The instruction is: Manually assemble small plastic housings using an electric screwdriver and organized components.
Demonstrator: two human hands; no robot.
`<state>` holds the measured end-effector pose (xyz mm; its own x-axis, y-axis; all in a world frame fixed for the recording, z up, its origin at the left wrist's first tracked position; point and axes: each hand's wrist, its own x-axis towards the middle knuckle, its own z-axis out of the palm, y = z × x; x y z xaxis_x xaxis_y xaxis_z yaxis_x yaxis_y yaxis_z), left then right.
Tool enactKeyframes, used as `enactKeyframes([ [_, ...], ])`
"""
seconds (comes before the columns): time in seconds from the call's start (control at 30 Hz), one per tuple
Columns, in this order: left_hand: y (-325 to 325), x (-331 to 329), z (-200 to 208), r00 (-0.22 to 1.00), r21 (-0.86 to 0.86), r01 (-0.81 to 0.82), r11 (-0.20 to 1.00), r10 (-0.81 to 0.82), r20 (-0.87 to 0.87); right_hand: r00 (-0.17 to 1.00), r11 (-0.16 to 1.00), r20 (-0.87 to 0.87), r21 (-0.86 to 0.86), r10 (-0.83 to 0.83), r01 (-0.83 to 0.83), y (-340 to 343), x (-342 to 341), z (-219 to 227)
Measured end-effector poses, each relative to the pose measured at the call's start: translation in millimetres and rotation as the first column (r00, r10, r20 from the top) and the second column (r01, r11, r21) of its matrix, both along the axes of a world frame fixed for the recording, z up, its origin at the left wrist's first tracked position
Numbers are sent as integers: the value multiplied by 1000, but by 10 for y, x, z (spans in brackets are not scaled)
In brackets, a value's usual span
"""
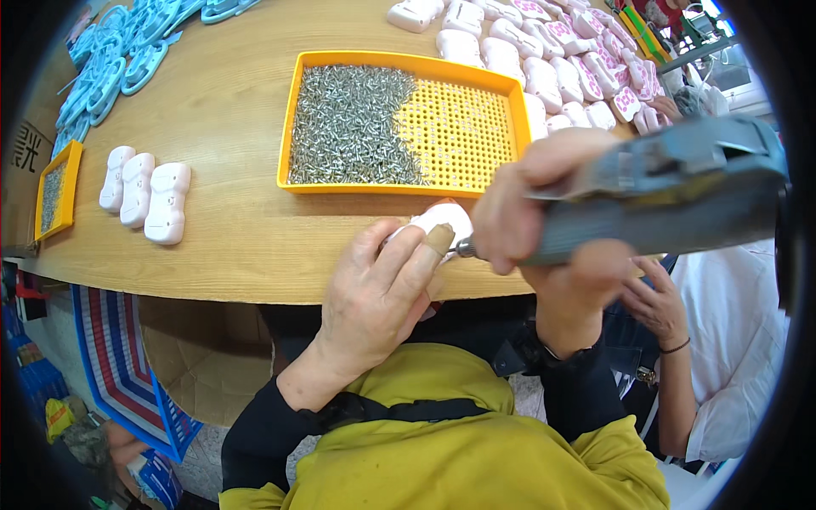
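My left hand is closed around a small white plastic housing at the table's near edge; its fingers hide much of the piece. One fingertip wears a tan covering. In my right hand is a grey-blue electric screwdriver, lying nearly level. Its bit points left and meets the housing beside my left fingertips; the exact contact point is hidden. Just beyond both hands lies a yellow tray, its left part heaped with small metal screws and its right part a bare perforated grid.
Three white housings stand in a row at left, near a small yellow screw tray. Light-blue plastic parts pile up far left. Many white and pink housings cover the far right. Another person's hand is close on my right.
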<state>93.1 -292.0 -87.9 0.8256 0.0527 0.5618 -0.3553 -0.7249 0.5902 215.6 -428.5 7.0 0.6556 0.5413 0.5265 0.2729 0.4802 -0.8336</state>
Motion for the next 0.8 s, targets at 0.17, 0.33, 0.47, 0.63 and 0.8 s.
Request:
enactKeyframes([
  [0.17, 368, -431, 54, 981, 149, -176, 973, 160, 110, 998, 992, 3, 110, -64, 63, -111, 255, 130],
  [0.33, 1272, -809, -61, 777, 210, -628, 749, 617, 122, 972, 975, -81, -63, -219, 215, -47, 356, -54],
  [0.47, 1518, -454, 133, 696, 211, -707, 675, 716, 42, 954, 987, -255, -26, -158, 156, -8, 320, -135],
  [0.63, 1143, -81, 298, 912, 382, -398, 834, 403, 71, 947, 988, -283, -20, -154, 154, 28, 389, -195],
  [0.8, 787, 174, 311, 966, 320, -255, 912, 258, 36, 942, 989, -302, -1, -143, 149, 63, 436, -236],
])
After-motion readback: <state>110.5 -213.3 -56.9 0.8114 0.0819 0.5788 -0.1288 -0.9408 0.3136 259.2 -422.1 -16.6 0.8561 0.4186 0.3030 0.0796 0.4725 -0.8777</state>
